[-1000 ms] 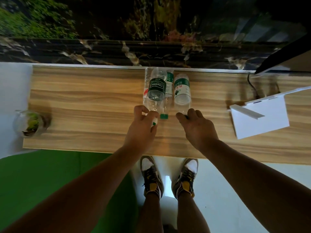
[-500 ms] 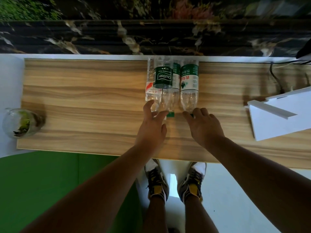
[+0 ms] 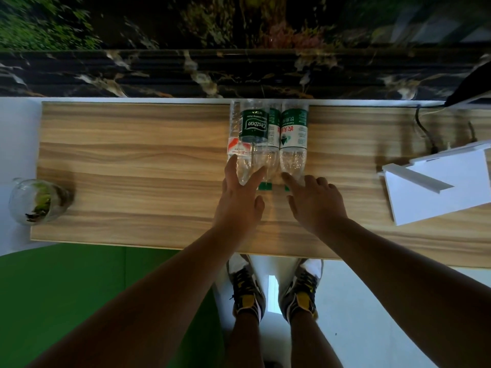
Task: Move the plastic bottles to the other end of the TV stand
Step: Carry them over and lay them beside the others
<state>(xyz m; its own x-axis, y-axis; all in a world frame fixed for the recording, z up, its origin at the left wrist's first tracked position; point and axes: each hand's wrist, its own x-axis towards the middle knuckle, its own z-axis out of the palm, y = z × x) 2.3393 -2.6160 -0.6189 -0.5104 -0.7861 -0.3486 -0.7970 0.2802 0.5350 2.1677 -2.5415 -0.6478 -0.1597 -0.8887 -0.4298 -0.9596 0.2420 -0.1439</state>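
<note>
On the wooden TV stand top point(image 3: 132, 155), serving here as the worktop, a group of clear plastic bottles with green labels point(image 3: 268, 139) is lying on its side near the middle, bases toward the dark marble wall point(image 3: 159, 73) and green caps toward the person. The bottles are touching each other, and one dark-green-labelled bottle point(image 3: 253, 126) seems to be lying on top of the others.

The left hand point(image 3: 239, 200) is spread wide, its fingers reaching over the necks of the left bottles and touching them. The right hand point(image 3: 316, 203) is half open, its forefinger touching the neck of the rightmost bottle with white and green label point(image 3: 293, 139). Neither hand is closing around anything yet.

The step in hand seems to be the gathering of the bottles for a grasp. The next move is probably calling for both hands to close on the necks, since round bottles may roll apart, and then to carry them along the stand. A round glass vase with plants point(image 3: 37, 203) is standing at the left end, and a white folded stand point(image 3: 438, 184) is lying toward the right.
</note>
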